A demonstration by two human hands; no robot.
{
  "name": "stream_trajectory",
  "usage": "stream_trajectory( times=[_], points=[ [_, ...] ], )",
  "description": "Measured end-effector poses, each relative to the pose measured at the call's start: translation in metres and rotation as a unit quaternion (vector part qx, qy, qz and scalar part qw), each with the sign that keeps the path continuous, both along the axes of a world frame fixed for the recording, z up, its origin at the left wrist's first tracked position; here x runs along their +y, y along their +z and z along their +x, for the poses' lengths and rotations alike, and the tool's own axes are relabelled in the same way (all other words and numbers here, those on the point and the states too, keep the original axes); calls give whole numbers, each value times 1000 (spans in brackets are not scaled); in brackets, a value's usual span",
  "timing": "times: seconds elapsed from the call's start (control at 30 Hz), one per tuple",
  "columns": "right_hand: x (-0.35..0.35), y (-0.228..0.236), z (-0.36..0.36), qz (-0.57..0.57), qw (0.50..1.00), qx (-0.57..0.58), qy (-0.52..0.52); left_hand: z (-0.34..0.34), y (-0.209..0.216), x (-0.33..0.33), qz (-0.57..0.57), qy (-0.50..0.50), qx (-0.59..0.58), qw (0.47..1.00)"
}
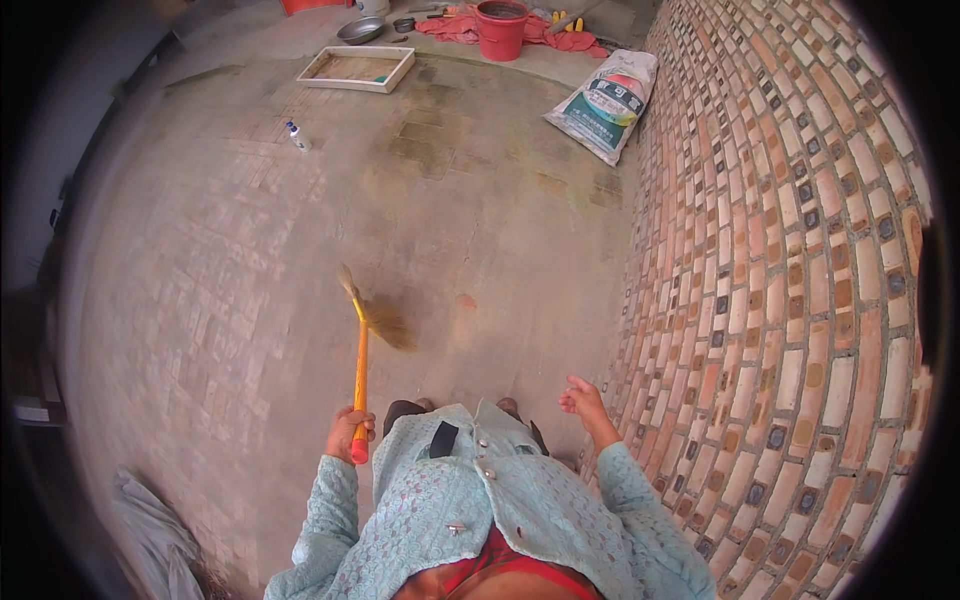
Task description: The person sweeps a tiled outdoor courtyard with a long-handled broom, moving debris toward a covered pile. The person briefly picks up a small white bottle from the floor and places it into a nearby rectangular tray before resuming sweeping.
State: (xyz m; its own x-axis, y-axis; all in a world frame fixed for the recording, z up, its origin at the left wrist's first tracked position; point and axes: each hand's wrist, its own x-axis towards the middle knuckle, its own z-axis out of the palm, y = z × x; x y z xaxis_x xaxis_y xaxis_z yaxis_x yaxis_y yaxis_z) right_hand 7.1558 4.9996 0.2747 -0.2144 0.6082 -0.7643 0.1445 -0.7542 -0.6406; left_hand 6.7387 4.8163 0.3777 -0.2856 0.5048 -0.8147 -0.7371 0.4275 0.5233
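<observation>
My left hand (347,433) grips the lower end of a broom's orange handle (360,370). The broom's brown bristle head (380,318) rests on the paved floor ahead of my feet. My right hand (583,399) is held out to the side with its fingers spread, holding nothing, close to the brick wall (800,300). I wear a pale green lace top.
A sack (605,105) leans against the wall's foot at the far right. Beyond it are a red bucket (501,28), red cloth, a metal bowl (359,31) and a shallow white tray (357,68). A small bottle (296,135) lies on the floor. Grey cloth (150,530) lies lower left.
</observation>
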Motion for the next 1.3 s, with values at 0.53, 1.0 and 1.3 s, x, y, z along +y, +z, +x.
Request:
stream_trajectory(
  times=[0.53,1.0,1.3],
  points=[
    [125,34,-111,32,973,-118,196,-55,21,163,168,-113,-189,961],
    [218,-2,-46,-46,979,-120,161,24,-96,329,135,-242,-276,920],
    [261,-12,-51,-33,995,-70,66,-33,-106,253,91,-6,-320,943]
  ],
)
